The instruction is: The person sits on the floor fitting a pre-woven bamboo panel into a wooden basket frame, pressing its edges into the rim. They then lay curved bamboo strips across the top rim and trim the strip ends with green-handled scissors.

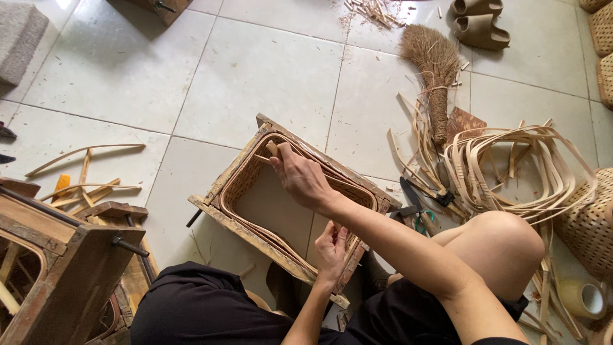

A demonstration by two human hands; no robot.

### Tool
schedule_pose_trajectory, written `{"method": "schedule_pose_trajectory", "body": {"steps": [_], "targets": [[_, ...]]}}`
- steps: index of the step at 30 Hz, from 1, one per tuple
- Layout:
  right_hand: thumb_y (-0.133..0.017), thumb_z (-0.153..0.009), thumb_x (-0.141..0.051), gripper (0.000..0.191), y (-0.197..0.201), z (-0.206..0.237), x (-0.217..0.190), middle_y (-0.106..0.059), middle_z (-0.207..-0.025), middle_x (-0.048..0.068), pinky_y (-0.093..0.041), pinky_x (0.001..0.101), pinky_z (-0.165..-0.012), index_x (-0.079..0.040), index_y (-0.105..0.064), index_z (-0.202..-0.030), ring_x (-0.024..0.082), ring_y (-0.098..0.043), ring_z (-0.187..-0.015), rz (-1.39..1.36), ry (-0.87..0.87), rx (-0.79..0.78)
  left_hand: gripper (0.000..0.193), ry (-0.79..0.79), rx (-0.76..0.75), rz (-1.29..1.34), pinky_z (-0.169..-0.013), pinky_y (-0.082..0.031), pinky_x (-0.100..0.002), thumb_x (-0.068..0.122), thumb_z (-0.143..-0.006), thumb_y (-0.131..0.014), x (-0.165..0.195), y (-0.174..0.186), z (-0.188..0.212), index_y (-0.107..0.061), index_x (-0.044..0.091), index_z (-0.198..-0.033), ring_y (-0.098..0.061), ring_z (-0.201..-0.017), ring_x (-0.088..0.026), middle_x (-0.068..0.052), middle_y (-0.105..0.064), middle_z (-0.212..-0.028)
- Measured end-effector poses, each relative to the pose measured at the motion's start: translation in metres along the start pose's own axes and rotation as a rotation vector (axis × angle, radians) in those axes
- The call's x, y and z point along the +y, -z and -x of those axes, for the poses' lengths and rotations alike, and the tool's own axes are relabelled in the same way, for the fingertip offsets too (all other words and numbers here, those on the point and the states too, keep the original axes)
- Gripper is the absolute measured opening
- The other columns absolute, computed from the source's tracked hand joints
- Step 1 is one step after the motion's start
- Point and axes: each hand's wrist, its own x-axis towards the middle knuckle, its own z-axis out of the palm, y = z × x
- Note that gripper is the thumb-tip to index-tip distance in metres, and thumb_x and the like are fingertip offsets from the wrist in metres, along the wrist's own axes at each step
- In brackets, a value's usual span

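Note:
A rectangular wooden frame [220, 214] lies on the tiled floor between my knees, with a woven rattan basket rim [237, 185] fitted inside it. My right hand [300, 179] reaches across to the frame's far side and is closed on a small wooden peg [273, 149] at the rim. Nearer to me, my left hand [331, 246] grips the near right side of the frame and rim.
A heap of loose rattan strips [511, 166] and a straw hand broom [434, 70] lie to the right, with shears [412, 201] beside the frame. A woven basket [587, 217] and tape roll [584, 297] sit far right. Wooden moulds [70, 255] and offcuts [83, 182] lie left.

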Motion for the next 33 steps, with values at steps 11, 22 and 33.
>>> {"method": "schedule_pose_trajectory", "body": {"steps": [11, 22, 33], "targets": [[-0.052, -0.104, -0.005, 0.014, -0.049, -0.026, 0.021, -0.071, -0.078, 0.02, -0.055, 0.0492, -0.055, -0.001, -0.04, -0.11, 0.038, -0.073, -0.07, 0.242, -0.151, -0.4, 0.029, 0.159, 0.052, -0.05, -0.061, -0.055, -0.039, 0.028, -0.107, -0.052, 0.004, 0.0, -0.005, -0.064, 0.002, -0.112, -0.069, -0.07, -0.017, -0.011, -0.073, -0.082], [-0.059, -0.088, -0.002, 0.022, -0.163, -0.06, 0.097, -0.071, -0.093, 0.025, -0.059, 0.0509, -0.071, 0.001, -0.048, -0.107, 0.041, -0.073, -0.088, 0.261, -0.082, -0.635, 0.052, 0.318, 0.166, -0.349, -0.058, -0.059, -0.044, 0.009, -0.104, -0.046, 0.006, 0.002, -0.054, -0.031, -0.002, -0.152, -0.072, -0.071, -0.034, -0.024, -0.07, -0.091], [-0.051, -0.093, -0.002, 0.01, -0.196, -0.052, 0.103, -0.071, -0.086, 0.024, -0.06, 0.0499, -0.064, 0.002, -0.049, -0.102, 0.041, -0.074, -0.081, 0.241, -0.009, -0.667, 0.064, 0.282, 0.21, -0.273, -0.059, -0.056, -0.043, 0.0, -0.1, -0.047, -0.001, 0.01, -0.06, -0.019, -0.004, -0.158, -0.07, -0.068, -0.03, -0.021, -0.07, -0.084]]}}
